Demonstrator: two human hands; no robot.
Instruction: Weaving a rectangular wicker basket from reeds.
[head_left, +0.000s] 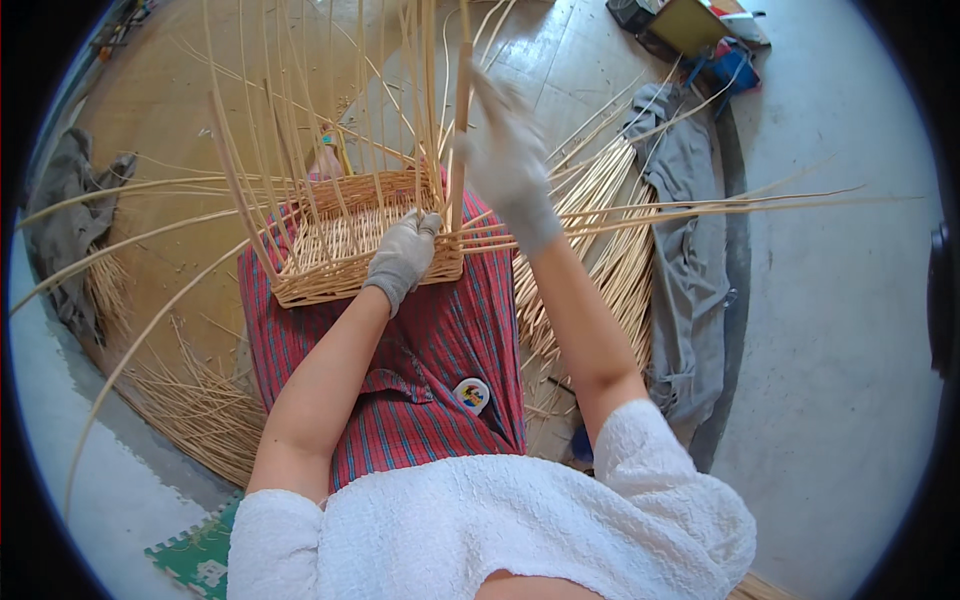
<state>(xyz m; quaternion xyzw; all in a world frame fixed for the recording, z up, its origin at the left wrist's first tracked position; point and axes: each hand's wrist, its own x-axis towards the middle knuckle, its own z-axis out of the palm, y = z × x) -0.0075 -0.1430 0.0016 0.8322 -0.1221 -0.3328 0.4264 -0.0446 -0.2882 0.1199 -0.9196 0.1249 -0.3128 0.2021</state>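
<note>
A woven pale cane basket [315, 270] with long upright stakes sits on a red striped cloth [300, 370] over my lap. My left hand [405, 250], in a pale grey glove, is closed on the basket's rim and stakes at its right side. My gloved right hand [505, 165] is raised at the basket's back right, beside a thicker upright strip [464, 70]; it is smeared by motion, so I cannot tell whether it touches or holds that strip. Long canes stick out sideways from both sides of the basket.
Large bundles of cane [590, 270] lie on the floor at right along a grey cloth [690, 330]. More cane [190, 410] and a dark cloth [65, 230] lie at left. A green mat [200, 555] is at lower left, and bins [690, 45] stand at back right.
</note>
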